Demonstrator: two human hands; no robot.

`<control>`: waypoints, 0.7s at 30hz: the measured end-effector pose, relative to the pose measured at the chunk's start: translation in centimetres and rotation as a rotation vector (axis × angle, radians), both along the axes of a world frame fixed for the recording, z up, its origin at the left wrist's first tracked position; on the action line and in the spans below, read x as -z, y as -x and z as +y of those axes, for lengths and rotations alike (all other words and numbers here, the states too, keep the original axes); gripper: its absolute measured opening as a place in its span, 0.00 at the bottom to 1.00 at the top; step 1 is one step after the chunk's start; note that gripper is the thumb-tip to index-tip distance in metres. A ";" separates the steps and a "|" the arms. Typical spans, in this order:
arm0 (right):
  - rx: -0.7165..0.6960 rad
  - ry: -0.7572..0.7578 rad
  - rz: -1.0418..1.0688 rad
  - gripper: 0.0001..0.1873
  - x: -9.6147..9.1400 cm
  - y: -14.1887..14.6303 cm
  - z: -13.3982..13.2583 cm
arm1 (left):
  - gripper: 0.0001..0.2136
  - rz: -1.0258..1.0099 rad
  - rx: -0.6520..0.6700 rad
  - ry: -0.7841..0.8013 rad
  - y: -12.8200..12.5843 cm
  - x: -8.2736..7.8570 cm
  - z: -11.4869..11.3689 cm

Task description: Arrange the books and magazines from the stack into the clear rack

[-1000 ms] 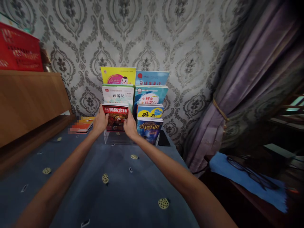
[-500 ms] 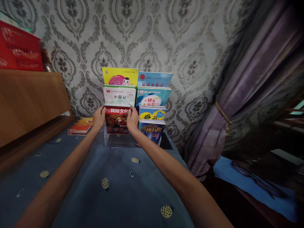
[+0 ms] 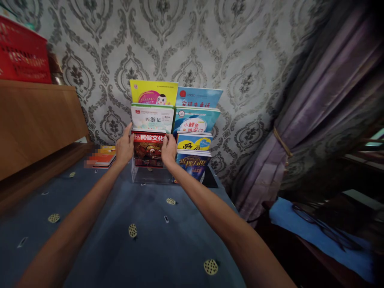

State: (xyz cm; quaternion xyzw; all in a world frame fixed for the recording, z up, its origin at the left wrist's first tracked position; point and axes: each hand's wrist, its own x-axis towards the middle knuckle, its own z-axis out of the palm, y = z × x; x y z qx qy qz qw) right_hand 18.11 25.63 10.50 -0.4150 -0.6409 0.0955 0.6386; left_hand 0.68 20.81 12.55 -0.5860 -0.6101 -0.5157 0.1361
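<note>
A red book [image 3: 148,155] with white characters and a dark mask picture stands in a clear acrylic book rack [image 3: 151,178]. At its left edge is my left hand [image 3: 124,148], its index finger raised and its thumb by the cover. On the opposite edge, my right hand [image 3: 169,150] grips with bent fingers. Behind the red book, a white book [image 3: 153,119] and a yellow book [image 3: 154,92] rise in steps. In the right column stand a dark blue book [image 3: 193,164], a yellow-and-blue book [image 3: 194,142], a teal book [image 3: 198,120] and a light blue book [image 3: 199,97].
Orange and yellow books [image 3: 103,159] lie on the blue patterned cloth [image 3: 150,252], left of the rack. A wooden cabinet [image 3: 39,124] bears a red basket [image 3: 24,52]. At right hang a purple curtain [image 3: 267,168] and, lower, glasses [image 3: 324,228] on a blue cloth [image 3: 288,218].
My left index finger has lifted up from the red book's edge. My right hand stays on the other edge. The view has shifted slightly; the books keep their places.
</note>
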 end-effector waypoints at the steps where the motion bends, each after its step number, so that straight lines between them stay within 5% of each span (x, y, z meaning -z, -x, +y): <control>1: -0.006 -0.022 0.000 0.17 0.0 0.0 -0.2 | 0.23 0.019 -0.011 0.013 -0.2 0.0 -0.2; 21: -0.003 -0.031 -0.085 0.26 -0.4 0.0 -1.4 | 0.19 0.103 -0.089 0.104 -0.4 -0.8 -0.3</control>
